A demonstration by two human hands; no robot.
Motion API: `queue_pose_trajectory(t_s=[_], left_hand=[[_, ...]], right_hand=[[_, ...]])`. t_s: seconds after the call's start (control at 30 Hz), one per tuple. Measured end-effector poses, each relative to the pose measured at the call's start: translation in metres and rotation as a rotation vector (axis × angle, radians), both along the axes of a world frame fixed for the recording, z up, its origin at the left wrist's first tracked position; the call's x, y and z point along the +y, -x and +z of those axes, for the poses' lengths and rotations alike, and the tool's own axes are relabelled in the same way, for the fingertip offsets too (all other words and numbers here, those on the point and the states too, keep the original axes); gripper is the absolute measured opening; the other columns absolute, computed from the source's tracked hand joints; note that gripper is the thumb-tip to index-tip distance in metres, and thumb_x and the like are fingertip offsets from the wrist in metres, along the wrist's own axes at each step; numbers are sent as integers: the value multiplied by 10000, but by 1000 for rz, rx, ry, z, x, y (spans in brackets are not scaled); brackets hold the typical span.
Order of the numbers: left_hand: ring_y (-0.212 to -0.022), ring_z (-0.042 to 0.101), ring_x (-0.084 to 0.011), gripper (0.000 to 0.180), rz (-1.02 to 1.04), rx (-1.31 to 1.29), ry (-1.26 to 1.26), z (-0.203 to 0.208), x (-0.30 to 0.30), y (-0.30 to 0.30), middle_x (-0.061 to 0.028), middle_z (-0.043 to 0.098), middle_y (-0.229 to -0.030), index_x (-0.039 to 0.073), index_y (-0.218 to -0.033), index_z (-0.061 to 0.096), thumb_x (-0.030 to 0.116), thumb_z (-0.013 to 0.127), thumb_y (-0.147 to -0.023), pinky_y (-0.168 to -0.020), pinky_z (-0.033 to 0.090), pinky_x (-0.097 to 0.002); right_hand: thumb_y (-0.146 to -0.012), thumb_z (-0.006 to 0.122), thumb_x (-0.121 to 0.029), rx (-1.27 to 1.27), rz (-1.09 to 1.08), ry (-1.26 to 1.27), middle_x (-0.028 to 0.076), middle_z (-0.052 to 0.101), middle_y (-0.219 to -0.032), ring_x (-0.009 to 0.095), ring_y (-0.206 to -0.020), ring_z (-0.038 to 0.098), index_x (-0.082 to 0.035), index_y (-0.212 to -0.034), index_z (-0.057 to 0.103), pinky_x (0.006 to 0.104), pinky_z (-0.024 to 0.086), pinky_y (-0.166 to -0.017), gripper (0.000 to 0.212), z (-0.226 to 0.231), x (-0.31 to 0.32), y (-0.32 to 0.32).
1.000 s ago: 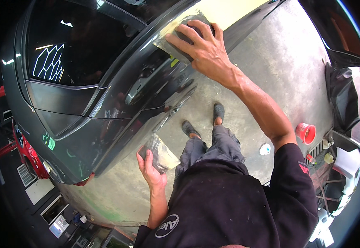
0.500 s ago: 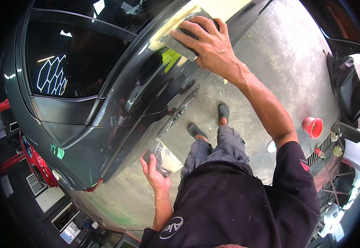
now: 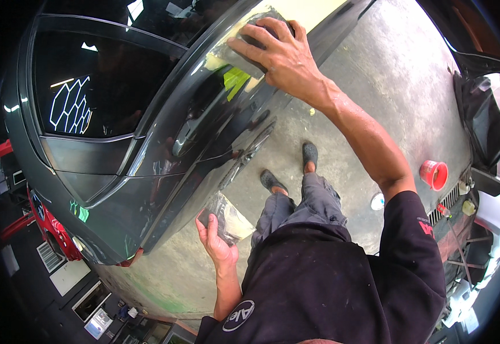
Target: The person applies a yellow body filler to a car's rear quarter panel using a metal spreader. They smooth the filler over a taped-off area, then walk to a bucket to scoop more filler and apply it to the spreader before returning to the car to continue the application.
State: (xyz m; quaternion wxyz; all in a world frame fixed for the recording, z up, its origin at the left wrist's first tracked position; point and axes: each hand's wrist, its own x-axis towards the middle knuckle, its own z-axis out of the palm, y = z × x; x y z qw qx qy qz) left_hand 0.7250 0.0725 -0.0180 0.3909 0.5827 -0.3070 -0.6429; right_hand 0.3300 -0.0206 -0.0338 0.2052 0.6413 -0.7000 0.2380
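Observation:
My right hand [image 3: 287, 57] is spread over a dark sanding block [image 3: 248, 60] with a grey sheet at its lower face. The block lies against the pale yellow filler patch [image 3: 222, 54] on the side of a dark grey car [image 3: 164, 152]. Low on the left, my left hand [image 3: 218, 243] grips a flat grey plate [image 3: 227, 215] smeared with cream, thumb on its near face. That plate is apart from the car; its exact kind is unclear. Bright yellow-green tape [image 3: 235, 80] shows just below the block, above the door handle [image 3: 187, 135].
A red bucket [image 3: 433, 175] stands on the concrete floor [image 3: 370, 114] to the right, near a drain grating [image 3: 450, 198]. A round white-and-blue item [image 3: 378, 201] lies beside it. Black sheeting [image 3: 479, 114] hangs farther right. A red car [image 3: 55, 229] is at the lower left.
My right hand and the sanding block have slid slightly left over the filler patch. My left hand and its plate have hardly moved.

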Motion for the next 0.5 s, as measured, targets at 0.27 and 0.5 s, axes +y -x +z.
queue_pose_trajectory(t_s=[0.27,0.5], left_hand=[[-1155,638,-239,387,-26,-37,11,6,-1,6,-95,642,-1280,80,-1382,516,198,613,-1027,-988,515,-402],[-1151,620,-237,338,-56,-20,20,11,-3,9,-103,624,-1273,64,-1355,523,159,583,-1036,-976,517,-395]], right_hand=[[-698,753,82,-152,-30,52,-1,503,-1474,261,-1352,428,-346,-1465,562,510,370,-1050,899,-26,14,-27],[-702,783,-4,-198,-34,26,7,501,-1451,273,-1366,415,-336,-1476,544,606,353,-1055,875,-35,21,-36]])
